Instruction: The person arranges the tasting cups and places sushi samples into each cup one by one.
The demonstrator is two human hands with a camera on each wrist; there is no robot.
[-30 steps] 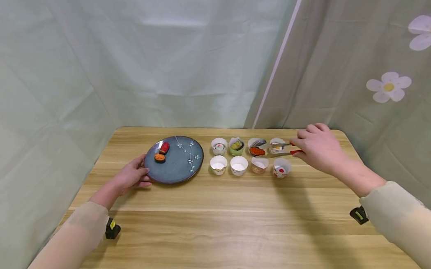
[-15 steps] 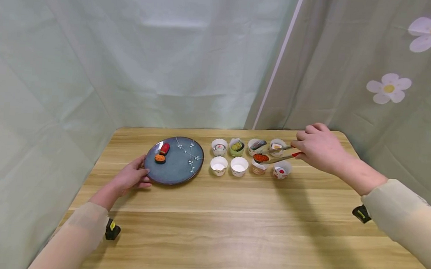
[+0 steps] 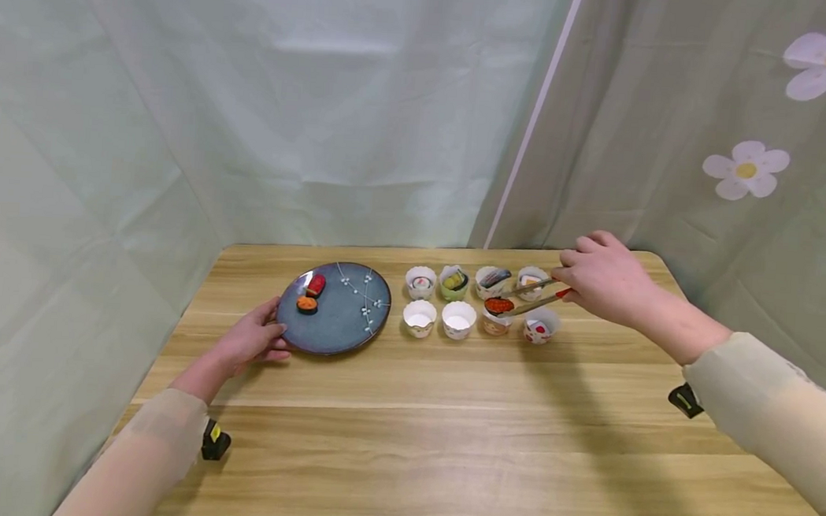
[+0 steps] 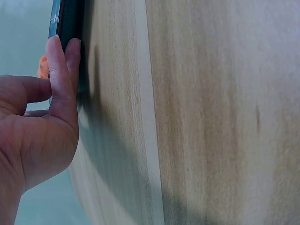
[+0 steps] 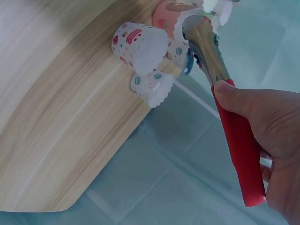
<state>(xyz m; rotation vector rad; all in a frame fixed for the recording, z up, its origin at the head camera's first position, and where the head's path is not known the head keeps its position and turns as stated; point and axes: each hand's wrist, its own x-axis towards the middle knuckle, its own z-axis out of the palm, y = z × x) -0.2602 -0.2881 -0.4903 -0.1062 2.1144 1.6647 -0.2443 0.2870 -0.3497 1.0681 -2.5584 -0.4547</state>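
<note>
My right hand grips metal tongs with red handles. Between the tongs' tips is a piece of orange-red roe sushi, just above the front-row paper cup third from the left. At the left, my left hand holds the rim of a round blue-grey plate painted with white blossoms. In the left wrist view, fingers lie along the plate's edge. On the plate sit a red sushi piece and an orange-topped one.
Paper cups stand in two rows right of the plate. Back-row cups contain a white roll, a yellow-green piece, a dark silvery piece and a white-and-orange piece. The front-right cup has red spots. A curtain hangs behind.
My right hand has brought the tongs and roe sushi from over the back-row cup towards the front-row cup, uncovering the dark silvery piece. My left hand and the plate stay put.
</note>
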